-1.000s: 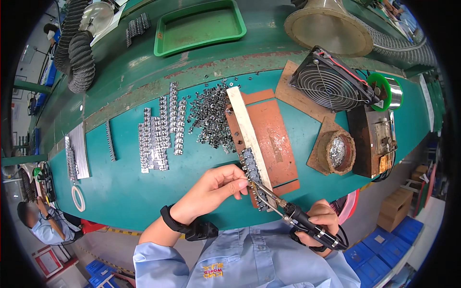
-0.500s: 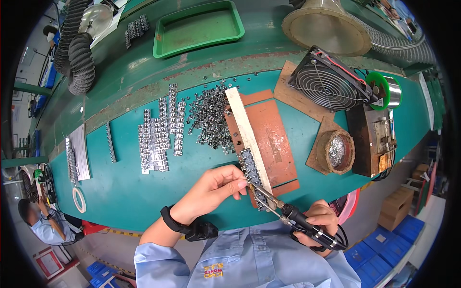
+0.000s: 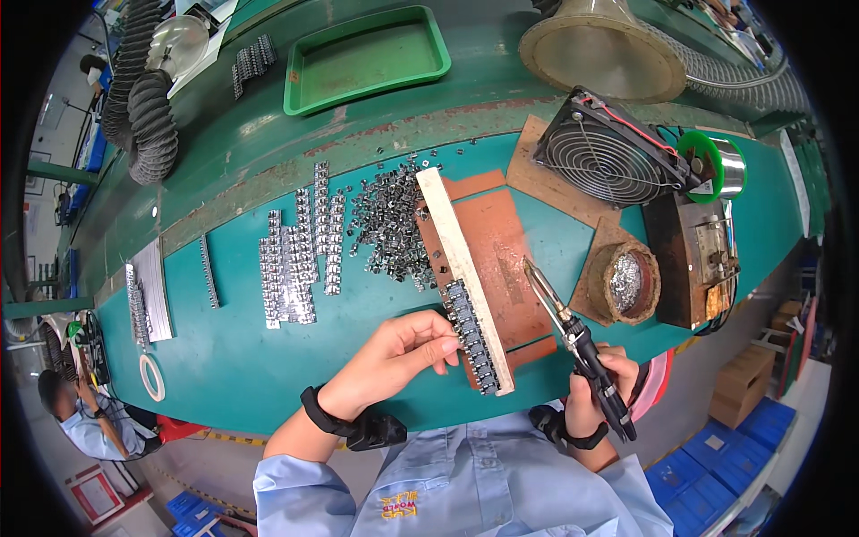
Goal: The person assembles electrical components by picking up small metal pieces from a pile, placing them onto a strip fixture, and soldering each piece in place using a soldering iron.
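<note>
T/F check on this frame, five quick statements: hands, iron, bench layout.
1. The right hand holds the soldering iron. True.
2. The iron's tip touches the row of metal parts. False: it is lifted clear, over the brown board.
3. The left hand has its fingertips at that row on the pale strip. True.
4. The green tray is full of parts. False: it looks empty.
5. The fan stands left of the loose parts pile. False: it stands to the right.
</note>
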